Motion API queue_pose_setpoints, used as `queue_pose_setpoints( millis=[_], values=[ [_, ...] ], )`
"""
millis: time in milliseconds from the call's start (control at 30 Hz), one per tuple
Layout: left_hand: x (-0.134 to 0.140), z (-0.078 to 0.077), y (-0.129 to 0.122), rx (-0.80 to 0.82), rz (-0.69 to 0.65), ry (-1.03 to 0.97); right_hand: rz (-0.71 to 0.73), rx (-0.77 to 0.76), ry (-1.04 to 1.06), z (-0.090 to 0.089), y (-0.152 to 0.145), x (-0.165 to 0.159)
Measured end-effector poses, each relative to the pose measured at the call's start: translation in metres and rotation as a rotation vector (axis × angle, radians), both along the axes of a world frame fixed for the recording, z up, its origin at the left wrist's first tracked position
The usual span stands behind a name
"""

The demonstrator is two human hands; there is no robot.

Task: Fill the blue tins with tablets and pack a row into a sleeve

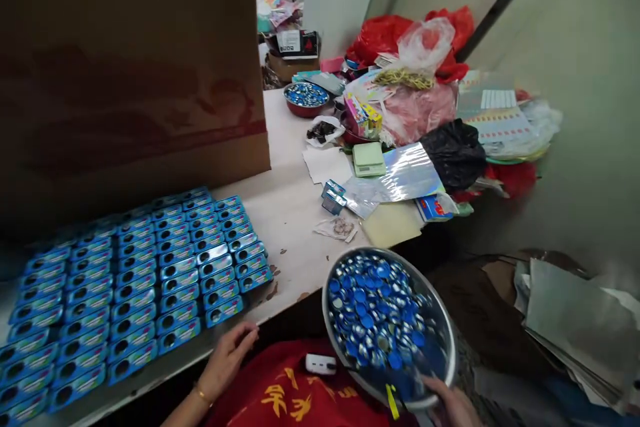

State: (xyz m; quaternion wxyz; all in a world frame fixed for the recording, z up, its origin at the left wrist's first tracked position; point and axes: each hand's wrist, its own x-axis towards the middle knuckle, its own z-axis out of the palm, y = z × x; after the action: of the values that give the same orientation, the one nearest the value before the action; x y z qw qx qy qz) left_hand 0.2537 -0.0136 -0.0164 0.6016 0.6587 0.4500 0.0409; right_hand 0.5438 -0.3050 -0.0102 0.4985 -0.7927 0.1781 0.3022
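Pale tabletop (293, 247), brown-marked along its near edge. Just off that edge we find a silvery round basin (452, 353), holding many small round pieces (373, 307), some flat bright blue, others shiny silver. Right hand (454, 405) at the basin's near rim, blurred; we cannot tell how far its fingers close. Left hand (226, 355) near the table edge, fingers loosely curled, nothing visible in them. Beyond it we note rows of blue cards (179, 303); behind these, a big brown carton (135, 73).
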Motion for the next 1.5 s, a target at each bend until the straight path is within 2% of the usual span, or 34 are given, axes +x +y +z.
queue_pose_setpoints(
  millis=[100, 200, 367, 500, 567, 667, 733, 800, 867, 933, 967, 1033, 1133, 1233, 1400, 1500],
  values=[
    [-0.042, 0.008, 0.001, -0.026, 0.114, 0.025, 0.051, 0.227, 0.133, 0.013, 0.084, -0.005],
    [-0.061, 0.015, -0.001, -0.035, 0.217, 0.016, 0.122, 0.31, 0.155, 0.018, 0.172, -0.004],
    [-0.067, 0.016, -0.017, -0.023, 0.388, 0.044, 0.25, 0.298, 0.17, 0.007, 0.296, 0.005],
    [-0.053, 0.012, -0.03, -0.04, 0.464, 0.061, 0.361, 0.251, 0.159, -0.016, 0.366, 0.015],
    [-0.04, 0.014, -0.033, -0.052, 0.485, 0.068, 0.442, 0.219, 0.153, -0.027, 0.379, 0.02],
    [-0.023, 0.02, -0.035, -0.054, 0.544, 0.074, 0.599, 0.17, 0.14, -0.033, 0.366, 0.033],
    [-0.016, 0.025, -0.036, -0.063, 0.603, 0.066, 0.799, 0.098, 0.007, -0.028, 0.352, 0.045],
    [-0.01, 0.029, -0.036, -0.076, 0.664, 0.061, 1.039, 0.047, -0.243, -0.02, 0.351, 0.054],
    [-0.003, 0.035, -0.033, -0.08, 0.702, 0.05, 1.296, 0.014, -0.543, -0.016, 0.37, 0.053],
    [0.006, 0.044, -0.028, -0.067, 0.707, 0.027, 1.548, -0.089, -0.762, -0.021, 0.403, 0.041],
    [0.012, 0.049, -0.025, -0.054, 0.702, 0.011, 1.653, -0.177, -0.797, -0.027, 0.42, 0.032],
    [0.022, 0.058, -0.017, -0.042, 0.709, -0.033, 1.757, -0.279, -0.741, -0.043, 0.447, 0.015],
    [0.035, 0.066, -0.009, -0.075, 0.784, -0.115, 1.773, -0.176, -0.638, -0.065, 0.459, 0.005],
    [0.04, 0.064, -0.004, -0.159, 0.872, -0.203, 1.73, -0.038, -0.598, -0.072, 0.453, 0.017],
    [0.04, 0.056, 0.027, -0.457, 1.004, -0.451, 1.47, 0.099, -0.484, -0.056, 0.452, 0.043],
    [0.043, 0.048, 0.063, -0.665, 0.994, -0.668, 1.324, 0.179, -0.414, -0.036, 0.453, 0.03]
  ],
)
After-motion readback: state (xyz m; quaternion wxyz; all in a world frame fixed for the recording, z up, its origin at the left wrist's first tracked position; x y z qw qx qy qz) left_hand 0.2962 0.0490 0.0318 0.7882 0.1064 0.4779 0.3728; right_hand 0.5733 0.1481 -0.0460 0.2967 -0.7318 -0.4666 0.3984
